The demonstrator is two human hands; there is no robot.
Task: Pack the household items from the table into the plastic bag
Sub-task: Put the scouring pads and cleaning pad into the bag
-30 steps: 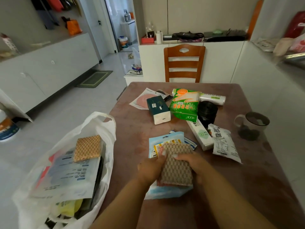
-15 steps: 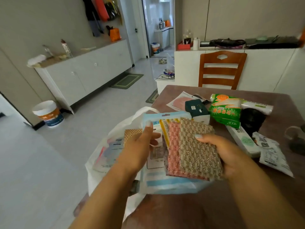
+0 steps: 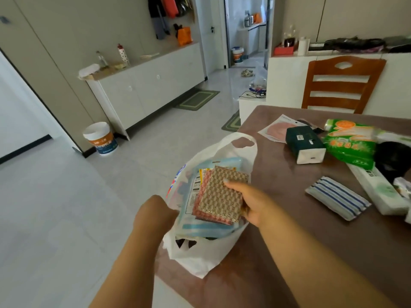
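Observation:
A white plastic bag [image 3: 200, 256] hangs open at the table's left edge. My right hand [image 3: 249, 202] grips a pack of scouring pads [image 3: 220, 196], brown, pink and yellow in a light blue wrapper, and holds it inside the bag's mouth. My left hand [image 3: 155, 215] is closed on the bag's near left rim; its fingers are hidden behind the plastic. On the brown table [image 3: 300, 241] lie a blue-striped cloth pack [image 3: 337, 200], a dark green box [image 3: 304, 144], a green packet [image 3: 350, 144], a white carton [image 3: 378, 191] and a flat pink-printed pack [image 3: 278, 128].
A black roll [image 3: 393, 160] sits at the right edge of view. A wooden chair [image 3: 340, 85] stands behind the table. On the tiled floor to the left are a paint bucket [image 3: 100, 138] and a white sideboard [image 3: 144, 90].
The scouring pad pack has gone from the table top, lifted leftwards, and now sits in the bag's mouth. My left hand left the pack and took the bag's rim. The view swung left.

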